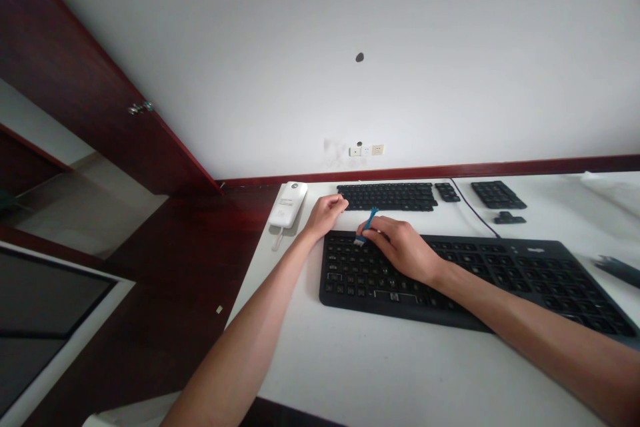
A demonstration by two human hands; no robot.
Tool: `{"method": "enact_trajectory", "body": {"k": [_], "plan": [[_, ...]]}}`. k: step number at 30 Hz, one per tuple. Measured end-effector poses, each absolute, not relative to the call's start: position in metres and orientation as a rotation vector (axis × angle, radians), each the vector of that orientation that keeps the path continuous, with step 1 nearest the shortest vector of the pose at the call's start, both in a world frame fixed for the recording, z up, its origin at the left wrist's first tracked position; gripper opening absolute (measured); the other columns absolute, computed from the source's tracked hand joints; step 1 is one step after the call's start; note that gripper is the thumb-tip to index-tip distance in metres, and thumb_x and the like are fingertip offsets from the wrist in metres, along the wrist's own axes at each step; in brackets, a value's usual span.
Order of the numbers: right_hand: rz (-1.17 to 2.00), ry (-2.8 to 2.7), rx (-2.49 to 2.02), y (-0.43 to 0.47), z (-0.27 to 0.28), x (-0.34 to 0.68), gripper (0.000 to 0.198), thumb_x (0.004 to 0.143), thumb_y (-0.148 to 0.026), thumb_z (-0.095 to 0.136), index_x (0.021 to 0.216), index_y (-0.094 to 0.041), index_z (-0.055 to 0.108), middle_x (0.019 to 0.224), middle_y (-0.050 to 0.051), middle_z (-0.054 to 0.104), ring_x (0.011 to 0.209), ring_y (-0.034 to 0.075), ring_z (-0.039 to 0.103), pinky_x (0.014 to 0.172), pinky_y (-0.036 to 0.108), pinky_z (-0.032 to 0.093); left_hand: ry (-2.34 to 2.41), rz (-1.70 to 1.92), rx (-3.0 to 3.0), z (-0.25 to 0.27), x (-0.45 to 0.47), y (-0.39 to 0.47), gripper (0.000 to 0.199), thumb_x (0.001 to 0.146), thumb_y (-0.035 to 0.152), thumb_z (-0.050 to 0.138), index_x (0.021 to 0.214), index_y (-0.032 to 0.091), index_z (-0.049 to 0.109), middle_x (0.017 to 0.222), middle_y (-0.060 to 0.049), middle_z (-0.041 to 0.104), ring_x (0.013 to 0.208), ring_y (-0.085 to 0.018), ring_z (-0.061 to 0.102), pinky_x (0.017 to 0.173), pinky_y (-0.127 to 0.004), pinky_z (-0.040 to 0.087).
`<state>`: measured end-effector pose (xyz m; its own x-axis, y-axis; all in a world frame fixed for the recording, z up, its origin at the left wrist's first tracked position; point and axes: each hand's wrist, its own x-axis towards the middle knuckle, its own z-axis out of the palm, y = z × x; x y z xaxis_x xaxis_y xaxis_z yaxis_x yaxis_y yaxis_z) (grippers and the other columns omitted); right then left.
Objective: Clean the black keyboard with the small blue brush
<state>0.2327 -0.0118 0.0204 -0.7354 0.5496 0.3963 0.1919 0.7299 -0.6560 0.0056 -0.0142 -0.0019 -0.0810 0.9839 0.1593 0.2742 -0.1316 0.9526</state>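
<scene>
A black keyboard [490, 267] stripped of its keycaps lies on the white table, its bare key sockets facing up. Pinched in my right hand [405, 250] is a small blue brush [369, 219], its pale bristle end down at the upper left sockets. My left hand [326, 215] rests in a loose fist on the table, just beyond the keyboard's upper left corner. Its knuckles are beside the left end of a block of removed black keycaps [385, 196]. Nothing shows inside that fist.
More keycaps lie in groups: a small cluster [447, 192], a number pad block [498, 195] and arrow keys [509, 217]. A cable [473, 205] runs back from the keyboard. A white device [289, 205] sits at the table's left edge; a dark object [619, 270] lies right.
</scene>
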Motion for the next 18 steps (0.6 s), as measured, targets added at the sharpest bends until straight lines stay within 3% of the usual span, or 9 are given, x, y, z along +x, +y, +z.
{"method": "enact_trajectory", "body": {"k": [18], "plan": [[0.859,-2.35,-0.476,-0.0127,0.0189,0.2329,0.023,0.109,-0.029,0.049,0.107,-0.022,0.071,0.102,0.007,0.075,0.098,0.024,0.068,0.091,0.04,0.054,1.43,1.245,1.477,-0.0018,0.0054,-0.0144,0.037,0.089,0.043,0.058,0.065,0.019,0.044,0.06,0.005,0.038,0.058,-0.01,0.035,0.058,-0.027,0.025]]}}
